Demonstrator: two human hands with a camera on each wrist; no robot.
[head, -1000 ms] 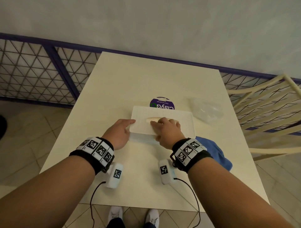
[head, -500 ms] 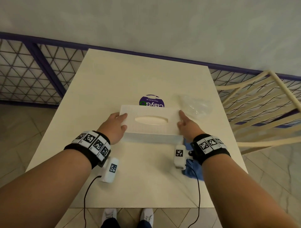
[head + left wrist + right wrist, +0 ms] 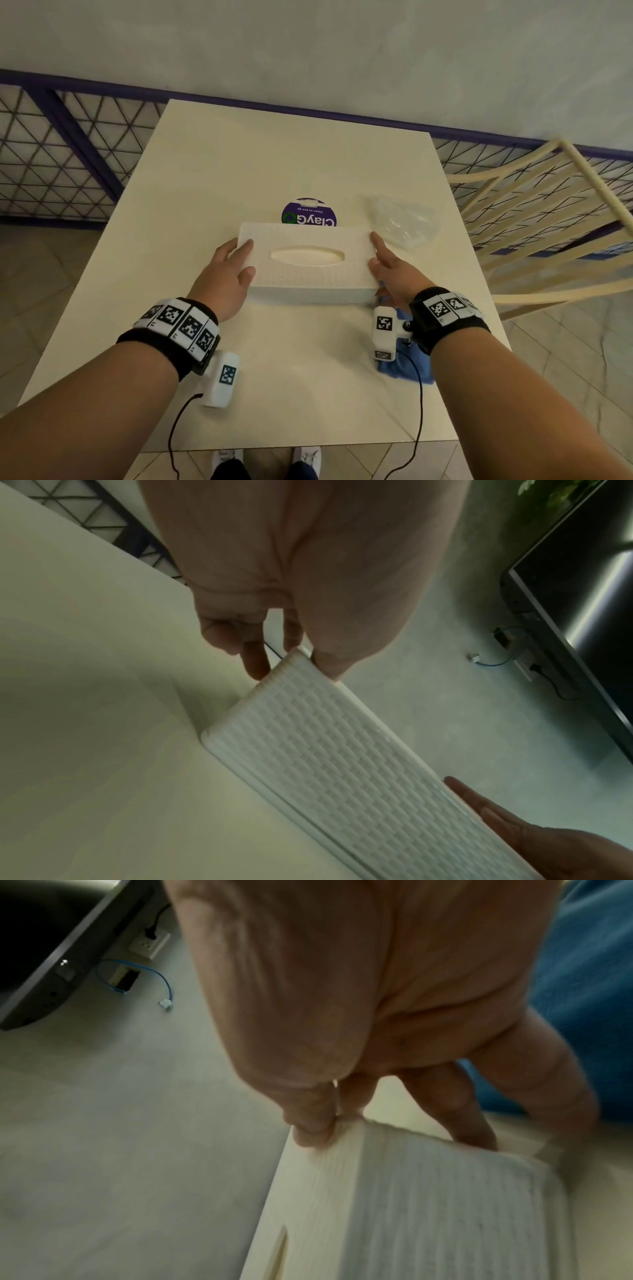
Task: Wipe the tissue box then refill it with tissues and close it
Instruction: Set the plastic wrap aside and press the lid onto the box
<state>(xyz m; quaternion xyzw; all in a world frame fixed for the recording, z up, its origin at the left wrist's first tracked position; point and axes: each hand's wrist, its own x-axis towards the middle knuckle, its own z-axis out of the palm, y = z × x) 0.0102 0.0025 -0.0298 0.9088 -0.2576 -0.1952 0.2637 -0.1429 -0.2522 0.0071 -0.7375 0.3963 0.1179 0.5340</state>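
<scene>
A white woven-pattern tissue box (image 3: pixel 308 274) lies lid-on in the middle of the table, its oval slot (image 3: pixel 307 257) facing up. My left hand (image 3: pixel 248 257) grips the box's left end, thumb on the top edge and fingers down the end wall (image 3: pixel 291 664). At the other end my right hand (image 3: pixel 375 250) holds the box the same way, thumb on the top corner and fingers on the end wall (image 3: pixel 394 1131). The box (image 3: pixel 325 737) rests flat on the table. No tissue shows in the slot. A blue cloth (image 3: pixel 404 371) lies loose under my right wrist.
A round purple wipes pack (image 3: pixel 308 214) lies just behind the box. A crumpled clear plastic wrapper (image 3: pixel 400 219) lies at the back right. A cream slatted chair (image 3: pixel 548 212) stands off the table's right edge. A purple mesh fence (image 3: pixel 68 154) runs behind the table (image 3: pixel 291 154).
My right hand has left the top of the box by the slot and gone to the box's right end. The left hand stays on the left end.
</scene>
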